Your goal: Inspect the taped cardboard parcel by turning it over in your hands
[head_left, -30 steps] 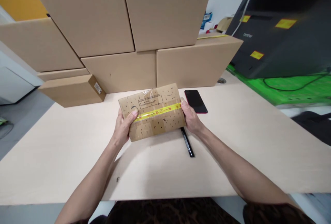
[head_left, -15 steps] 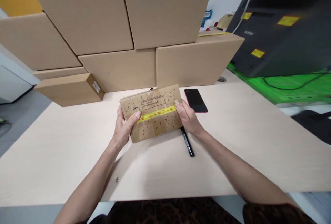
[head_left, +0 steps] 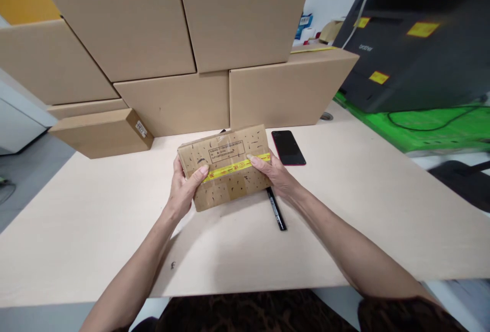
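A small flat cardboard box is held up, tilted, over the table. Black marks dot its face, which also bears a printed text frame and a strip of yellow tape with red print. My left hand grips its left end, thumb on the front. At the right end my right hand holds it, the thumb lying along the tape. The fingers behind the box are hidden. A black marker pen lies on the table by my right hand, its upper end covered. Beyond that hand lies a dark phone with a red edge.
Large cardboard boxes stand stacked along the back of the table. A smaller brown carton with a white label sits at the back left. To the right, a dark Brother machine rests on a green surface with a cable.
My right thumb has slid left across the front of the box along the yellow tape. The box has shifted very slightly; my left hand keeps its hold. The view has tipped a little.
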Demonstrator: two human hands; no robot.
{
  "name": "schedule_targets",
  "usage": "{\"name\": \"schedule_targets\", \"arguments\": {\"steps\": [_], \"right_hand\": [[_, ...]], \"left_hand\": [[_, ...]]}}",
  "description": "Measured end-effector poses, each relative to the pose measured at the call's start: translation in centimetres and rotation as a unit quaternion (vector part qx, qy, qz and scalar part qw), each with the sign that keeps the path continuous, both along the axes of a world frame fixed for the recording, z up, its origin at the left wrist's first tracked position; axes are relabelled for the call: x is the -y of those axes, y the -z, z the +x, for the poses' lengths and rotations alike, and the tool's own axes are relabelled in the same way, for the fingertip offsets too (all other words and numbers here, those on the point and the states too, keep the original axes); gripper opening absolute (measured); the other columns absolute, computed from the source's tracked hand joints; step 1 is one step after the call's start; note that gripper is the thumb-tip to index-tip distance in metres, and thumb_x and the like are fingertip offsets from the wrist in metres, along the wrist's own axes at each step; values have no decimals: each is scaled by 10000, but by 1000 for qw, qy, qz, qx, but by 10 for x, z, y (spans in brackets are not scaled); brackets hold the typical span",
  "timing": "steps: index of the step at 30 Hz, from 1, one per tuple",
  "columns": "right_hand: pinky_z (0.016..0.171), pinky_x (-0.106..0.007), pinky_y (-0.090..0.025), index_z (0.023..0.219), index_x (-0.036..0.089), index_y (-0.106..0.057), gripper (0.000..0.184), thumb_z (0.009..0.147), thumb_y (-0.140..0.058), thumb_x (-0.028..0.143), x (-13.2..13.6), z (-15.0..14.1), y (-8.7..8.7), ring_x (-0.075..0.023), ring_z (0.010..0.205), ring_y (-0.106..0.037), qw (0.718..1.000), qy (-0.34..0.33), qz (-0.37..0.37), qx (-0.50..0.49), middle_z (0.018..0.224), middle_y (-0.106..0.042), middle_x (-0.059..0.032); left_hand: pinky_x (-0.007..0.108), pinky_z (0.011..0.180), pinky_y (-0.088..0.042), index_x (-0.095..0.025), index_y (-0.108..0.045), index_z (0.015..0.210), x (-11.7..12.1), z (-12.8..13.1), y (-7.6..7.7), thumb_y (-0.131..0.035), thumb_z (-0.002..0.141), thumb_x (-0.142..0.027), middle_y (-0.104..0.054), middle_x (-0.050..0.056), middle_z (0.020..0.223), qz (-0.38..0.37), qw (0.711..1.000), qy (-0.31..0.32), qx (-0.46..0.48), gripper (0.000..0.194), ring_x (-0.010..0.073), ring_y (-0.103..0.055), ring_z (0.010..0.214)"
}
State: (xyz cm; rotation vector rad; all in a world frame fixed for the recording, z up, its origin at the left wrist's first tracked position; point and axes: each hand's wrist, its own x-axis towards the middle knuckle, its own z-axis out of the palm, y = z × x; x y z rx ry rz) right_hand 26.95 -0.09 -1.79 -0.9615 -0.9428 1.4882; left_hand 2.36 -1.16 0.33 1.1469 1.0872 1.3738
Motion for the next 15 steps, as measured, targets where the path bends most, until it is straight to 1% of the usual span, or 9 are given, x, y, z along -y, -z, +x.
{"name": "schedule_targets", "arguments": {"steps": [4, 6, 8, 11, 13, 15], "right_hand": [[1217, -557, -549, 1292, 261, -614, 867, 583, -1026, 543, -3, 5, -2, -342, 1332, -722, 999, -8, -51, -9, 1400, -770, -122], [1228, -581, -536, 1301, 267, -619, 880, 566, -1042, 503, -5, 7, 0, -343, 1315, -732, 998, -15, -58, -7, 1374, -784, -116], [1220, -614, -533, 1333, 279, -610, 910, 559, -1047, 475, -5, 8, 4, -347, 1283, -746, 999, -19, -49, -7, 1339, -798, -105], [1214, -648, -522, 1417, 291, -572, 972, 583, -1035, 478, -3, 7, 5, -354, 1276, -738, 1000, -25, -3, 5, 1344, -783, -99], [1221, -646, -514, 1499, 310, -512, 1007, 640, -1010, 476, 0, 7, 3, -353, 1321, -706, 998, -31, 56, 28, 1402, -741, -100], [1239, -645, -497, 1578, 345, -429, 1052, 693, -986, 466, 4, 8, 1, -359, 1403, -643, 990, -33, 123, 64, 1517, -657, -105]], "left_hand": [[489, 1073, -600, -252, -523, 1407, 0, 1, -1, -967, 690, -562, -686, 127, 1377, 4, 1000, 2, -7, 898, 332, -686, 1281], [478, 1062, -607, -260, -527, 1413, 1, 2, 0, -970, 691, -551, -691, 122, 1379, 5, 1000, 3, -5, 895, 328, -692, 1278], [467, 1047, -617, -268, -529, 1426, 1, 1, 1, -969, 701, -534, -702, 118, 1380, 7, 1000, 8, 0, 889, 326, -702, 1272], [458, 1056, -614, -262, -550, 1443, 1, -2, 5, -950, 740, -524, -718, 123, 1391, 12, 1000, 19, 4, 850, 326, -708, 1279], [468, 1068, -606, -242, -582, 1437, 0, -5, 7, -938, 756, -541, -741, 132, 1365, 19, 999, 28, 1, 825, 340, -716, 1278], [488, 1083, -598, -230, -621, 1421, -2, -8, 9, -929, 747, -605, -769, 137, 1318, 37, 999, 39, 3, 831, 366, -716, 1287]]}}
